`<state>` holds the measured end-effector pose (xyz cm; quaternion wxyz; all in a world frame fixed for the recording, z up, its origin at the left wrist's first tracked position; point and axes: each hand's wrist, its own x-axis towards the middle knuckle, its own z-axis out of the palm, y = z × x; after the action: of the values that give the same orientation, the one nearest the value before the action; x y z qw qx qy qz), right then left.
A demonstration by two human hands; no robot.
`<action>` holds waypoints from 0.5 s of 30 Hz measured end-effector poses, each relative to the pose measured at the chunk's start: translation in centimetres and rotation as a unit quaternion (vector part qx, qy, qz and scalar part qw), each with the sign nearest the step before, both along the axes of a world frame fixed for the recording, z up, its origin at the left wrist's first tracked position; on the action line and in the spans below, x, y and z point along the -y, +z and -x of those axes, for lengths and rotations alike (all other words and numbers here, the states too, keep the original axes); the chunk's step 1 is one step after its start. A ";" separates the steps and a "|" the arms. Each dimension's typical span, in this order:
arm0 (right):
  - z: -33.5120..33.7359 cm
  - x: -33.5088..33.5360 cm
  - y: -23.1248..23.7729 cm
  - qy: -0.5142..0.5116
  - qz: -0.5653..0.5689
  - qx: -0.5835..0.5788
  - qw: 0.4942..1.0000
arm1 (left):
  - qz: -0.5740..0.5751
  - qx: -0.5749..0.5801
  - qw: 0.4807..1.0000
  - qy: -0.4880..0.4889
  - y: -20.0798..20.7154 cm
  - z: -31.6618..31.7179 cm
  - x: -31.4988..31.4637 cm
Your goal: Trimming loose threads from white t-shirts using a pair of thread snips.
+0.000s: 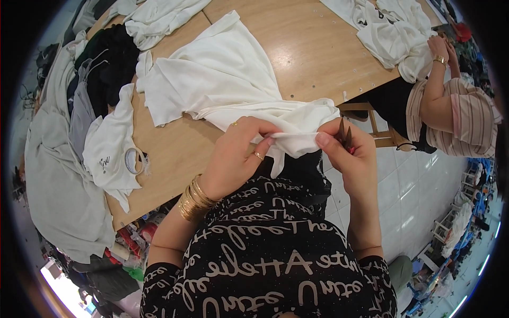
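Observation:
A white garment [222, 69] of soft knit fabric lies spread over the table, its near end lifted over the table edge in front of me. My left hand [238, 153], with rings and gold bangles, pinches the edge of the fabric between thumb and forefinger. Farther right along that edge, my right hand [350, 151] pinches the fabric between thumb and fingers. Small dark-bladed thread snips [345, 135] are also tucked in my right hand, blades pointing up; their handle is mostly hidden. Between both hands the edge is held out fairly straight.
On the wooden table [313, 53], a tape roll [133, 160] rests on a white printed piece [108, 148] at left. Grey cloth [63, 175] and black clothes [114, 63] are heaped beyond it. At right, a person [445, 111] in stripes handles white garments [397, 37] beside a wooden stool [379, 132].

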<state>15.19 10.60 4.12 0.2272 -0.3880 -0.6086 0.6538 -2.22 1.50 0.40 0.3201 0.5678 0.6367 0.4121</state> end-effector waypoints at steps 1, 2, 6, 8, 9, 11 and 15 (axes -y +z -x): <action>0.1 0.0 0.0 -0.012 0.037 -0.023 0.999 | 0.009 0.049 0.998 0.050 -0.1 -0.3 0.0; 0.1 0.0 0.0 -0.010 0.036 -0.023 0.999 | 0.009 0.050 0.997 0.051 -0.4 -0.5 0.1; 0.1 0.0 -0.2 -0.026 0.094 -0.036 0.995 | -0.116 0.031 0.990 0.076 -1.5 -0.8 0.2; 0.1 0.0 -0.3 -0.029 0.105 -0.041 0.993 | -0.125 0.019 0.990 0.064 -1.7 -0.9 0.3; 0.1 0.0 -0.4 -0.035 0.110 -0.046 0.992 | -0.114 0.024 0.991 0.064 -1.8 -1.0 0.5; 0.1 0.0 -0.5 -0.041 0.115 -0.051 0.991 | -0.104 0.029 0.992 0.065 -2.1 -1.0 0.8; 0.0 -0.2 -0.5 -0.051 0.145 -0.068 0.986 | -0.040 0.172 0.982 0.067 -2.5 -0.7 1.0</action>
<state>15.21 10.81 3.61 0.2421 -0.4020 -0.4696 0.7478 -1.47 0.47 -2.13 0.3733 0.4567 0.5917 0.5495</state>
